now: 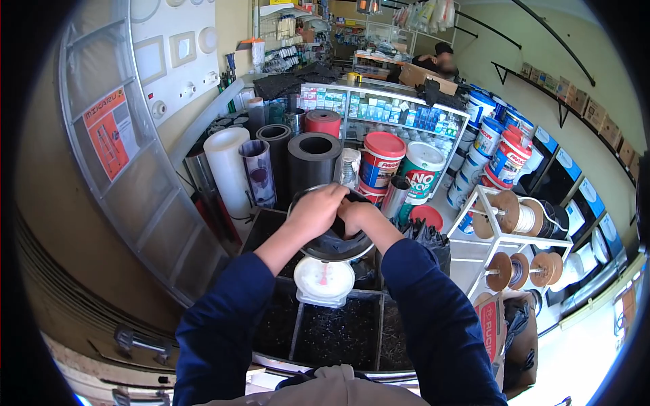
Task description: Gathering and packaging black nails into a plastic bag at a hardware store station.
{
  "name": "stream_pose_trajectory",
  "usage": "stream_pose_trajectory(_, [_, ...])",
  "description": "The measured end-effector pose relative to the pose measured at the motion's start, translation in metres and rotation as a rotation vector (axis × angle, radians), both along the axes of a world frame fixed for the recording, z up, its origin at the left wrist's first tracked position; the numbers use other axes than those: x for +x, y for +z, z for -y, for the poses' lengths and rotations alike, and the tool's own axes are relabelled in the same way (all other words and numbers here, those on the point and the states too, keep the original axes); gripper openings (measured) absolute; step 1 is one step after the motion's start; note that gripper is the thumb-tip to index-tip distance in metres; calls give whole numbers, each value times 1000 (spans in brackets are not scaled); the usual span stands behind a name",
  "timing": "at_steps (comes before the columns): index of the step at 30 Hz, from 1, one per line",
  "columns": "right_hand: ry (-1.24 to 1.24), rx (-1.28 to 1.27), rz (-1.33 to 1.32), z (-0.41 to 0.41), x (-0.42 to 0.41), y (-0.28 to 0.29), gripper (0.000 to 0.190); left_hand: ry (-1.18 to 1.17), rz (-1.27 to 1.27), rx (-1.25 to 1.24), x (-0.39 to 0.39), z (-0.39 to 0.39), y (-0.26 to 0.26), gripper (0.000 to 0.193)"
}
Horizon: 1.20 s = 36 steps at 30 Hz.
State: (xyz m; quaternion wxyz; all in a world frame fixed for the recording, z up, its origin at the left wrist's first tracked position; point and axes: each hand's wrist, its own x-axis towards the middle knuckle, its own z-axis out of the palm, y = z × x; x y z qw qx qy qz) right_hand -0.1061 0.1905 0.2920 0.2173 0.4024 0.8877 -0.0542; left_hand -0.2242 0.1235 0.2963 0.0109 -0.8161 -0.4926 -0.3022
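Note:
Before me stands a white dial scale (323,281) with a round metal pan (337,255) on top. A black plastic bag (332,238) lies spread inside the pan. My left hand (317,208) is over the pan's left side, its fingers curled at the far edge of the bag. Beside it, my right hand (358,218) dips into the pan with its fingers pointing down into the bag. Its fingertips are hidden, so what it grips there cannot be seen. The scale rests on a divided black bin (339,325) with small nail-like bits in its compartments.
An aluminium ladder (127,152) leans at the left. Beyond the bin stand sheet rolls (315,165) and paint buckets (383,157). Black bags (431,243) hang close by my right arm. Cable spools (502,215) sit on a white rack. A person (439,61) is behind the glass counter (386,109).

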Motion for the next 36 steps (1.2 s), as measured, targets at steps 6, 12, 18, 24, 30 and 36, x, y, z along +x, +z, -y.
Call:
stream_pose_trajectory(6, [-42,78,-47,-23,-10,-50,78,196,-399,-492,-18,-49,-52,48])
stream_pose_trajectory(12, [-31,117,78,-40,-4,-69,82,251,-606,-800,-35,-72,-92,73])
stream_pose_trajectory(18, [-83,-25,67,-53,3,-106,86,111,-594,-742,-37,-75,-108,79])
stream_pose_trajectory(24, [-9,19,-114,-60,0,-125,81,77,-324,-519,-40,-78,-139,76])
stream_pose_trajectory(30, [82,27,29,-63,6,-152,81,128,-645,-588,-33,-75,-151,57])
stream_pose_trajectory(36, [-27,3,-129,-45,-11,-113,43,8,-597,-828,-28,-87,-125,32])
